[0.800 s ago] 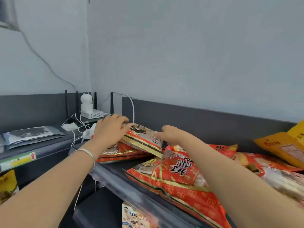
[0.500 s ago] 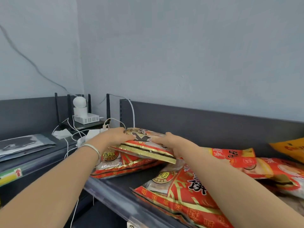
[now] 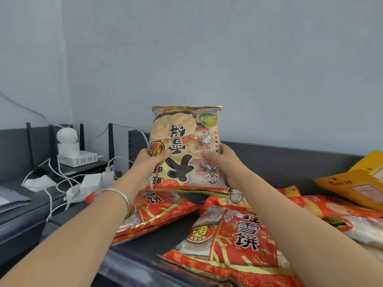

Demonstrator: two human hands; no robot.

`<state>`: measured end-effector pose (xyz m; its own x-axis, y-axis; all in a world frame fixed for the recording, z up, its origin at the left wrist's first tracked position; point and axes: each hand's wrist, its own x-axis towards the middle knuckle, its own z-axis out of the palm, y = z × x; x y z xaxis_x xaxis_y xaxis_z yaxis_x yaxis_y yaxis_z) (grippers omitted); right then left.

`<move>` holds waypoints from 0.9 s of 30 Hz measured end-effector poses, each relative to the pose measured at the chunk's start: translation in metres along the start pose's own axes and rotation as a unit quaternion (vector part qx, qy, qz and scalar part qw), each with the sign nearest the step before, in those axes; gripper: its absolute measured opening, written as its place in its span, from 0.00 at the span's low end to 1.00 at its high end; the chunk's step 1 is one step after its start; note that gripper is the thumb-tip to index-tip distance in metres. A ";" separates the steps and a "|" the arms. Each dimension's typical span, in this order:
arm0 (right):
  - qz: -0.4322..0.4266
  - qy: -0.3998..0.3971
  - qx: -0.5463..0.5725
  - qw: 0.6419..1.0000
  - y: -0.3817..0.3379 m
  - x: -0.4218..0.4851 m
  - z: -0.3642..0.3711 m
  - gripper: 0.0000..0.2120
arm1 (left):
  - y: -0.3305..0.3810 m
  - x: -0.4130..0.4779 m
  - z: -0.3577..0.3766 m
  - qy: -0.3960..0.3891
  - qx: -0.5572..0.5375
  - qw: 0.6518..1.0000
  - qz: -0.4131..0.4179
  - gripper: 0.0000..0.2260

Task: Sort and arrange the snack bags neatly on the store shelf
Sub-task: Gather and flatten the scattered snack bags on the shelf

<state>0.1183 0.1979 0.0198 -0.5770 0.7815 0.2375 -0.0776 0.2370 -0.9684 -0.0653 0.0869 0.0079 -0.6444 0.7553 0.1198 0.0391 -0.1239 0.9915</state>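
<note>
Holding one snack bag upright, print upside down, just above the dark shelf — gripped at its left edge by the left hand and at its right edge by the right hand, fingers curled round the wrapper. Below, lying flat on the shelf: red bags. Further right, a yellow bag. Off to the left — a white camera.

Head camera looks forward and down, close over the shelf
</note>
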 end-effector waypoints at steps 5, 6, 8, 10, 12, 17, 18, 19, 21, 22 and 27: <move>0.039 0.104 -0.064 0.992 -0.001 -0.013 -0.047 0.23 | 0.009 -0.005 0.064 -0.047 -0.073 0.996 0.026 0.23; 0.031 0.143 -0.092 0.985 -0.003 -0.016 -0.059 0.24 | 0.010 -0.006 0.078 -0.067 -0.087 0.994 0.019 0.23; 0.014 0.220 -0.133 0.966 -0.009 -0.029 -0.083 0.26 | 0.012 -0.010 0.106 -0.118 -0.098 0.988 -0.003 0.22; 0.002 0.288 -0.176 0.941 -0.020 -0.047 -0.108 0.26 | 0.013 -0.019 0.135 -0.168 -0.098 0.981 -0.008 0.22; -0.010 0.335 -0.215 0.917 -0.030 -0.069 -0.132 0.26 | 0.015 -0.030 0.164 -0.198 -0.098 0.975 -0.002 0.21; -0.040 0.428 -0.239 0.871 -0.048 -0.132 -0.192 0.30 | 0.021 -0.075 0.239 -0.265 -0.063 0.957 0.104 0.23; -0.039 0.445 -0.244 0.861 -0.051 -0.144 -0.206 0.31 | 0.024 -0.088 0.252 -0.279 -0.050 0.950 0.133 0.25; -0.037 0.463 -0.247 0.851 -0.053 -0.157 -0.219 0.31 | 0.027 -0.101 0.265 -0.293 -0.038 0.943 0.155 0.27; -0.029 0.490 -0.236 0.839 -0.057 -0.184 -0.245 0.30 | 0.032 -0.125 0.291 -0.318 -0.007 0.932 0.176 0.31; -0.023 0.502 -0.227 0.834 -0.059 -0.198 -0.259 0.29 | 0.034 -0.138 0.304 -0.330 0.007 0.926 0.185 0.32; -0.001 0.543 -0.162 0.824 -0.057 -0.266 -0.327 0.29 | 0.037 -0.208 0.371 -0.354 0.075 0.905 0.223 0.33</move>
<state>0.5427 0.1653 0.0363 0.5040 0.7953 0.3368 0.2442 0.2428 -0.9388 0.3530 0.1638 0.0382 0.1095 0.8810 0.4603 0.3125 -0.4701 0.8254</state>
